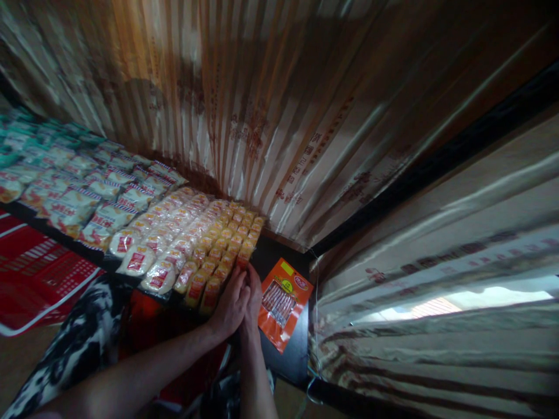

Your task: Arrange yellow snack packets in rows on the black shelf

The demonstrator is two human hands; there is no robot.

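Observation:
My left hand (229, 305) and my right hand (252, 299) press close together at the near right end of a snack display. Both have curled, closed fingers, and what lies inside them is hidden. Just beyond the fingertips stands a yellow snack packet (245, 254), the end of a row; the fingers seem to touch it. Rows of small yellow-wrapped snacks (211, 291) lie immediately left of my hands. Beside my right hand, an orange snack pouch (279, 333) lies flat, with thin sticks showing through its window.
Left of the yellow rows lie round white crackers in clear wrappers (159, 276), then larger printed snack bags (102, 224). Red plastic baskets (39, 273) sit below. A dark tabletop (286, 364) carries the goods. Pleated printed sheeting (244, 116) rises behind and at right, with a dark pole (419, 157).

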